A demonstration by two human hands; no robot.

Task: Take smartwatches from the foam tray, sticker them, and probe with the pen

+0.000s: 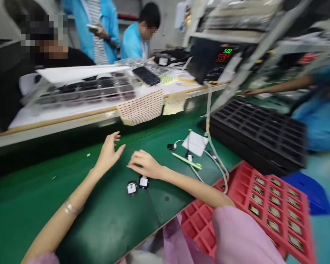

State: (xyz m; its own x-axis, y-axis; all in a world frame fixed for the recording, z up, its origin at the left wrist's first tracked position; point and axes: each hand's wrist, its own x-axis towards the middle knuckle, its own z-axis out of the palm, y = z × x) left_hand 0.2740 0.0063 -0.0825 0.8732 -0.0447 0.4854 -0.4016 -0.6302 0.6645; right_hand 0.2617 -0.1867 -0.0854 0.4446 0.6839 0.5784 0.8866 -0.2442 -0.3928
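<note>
My left hand [109, 151] hovers over the green mat [43, 198], fingers spread and holding nothing. My right hand [144, 164] rests palm down on the mat just right of it, fingers loosely apart, empty. Two small square black parts [137, 185] with white faces lie on the mat right below my right wrist, side by side and untouched. A red compartment tray [275, 205] with several small parts sits at my right elbow.
A white block [195, 143] with cables and a pale green pen [185, 160] lie right of my hands. Stacked black trays [261, 132] stand at right. Across a raised bench [79, 113] with clear trays, other people sit and stand. Another person's arm reaches in at far right.
</note>
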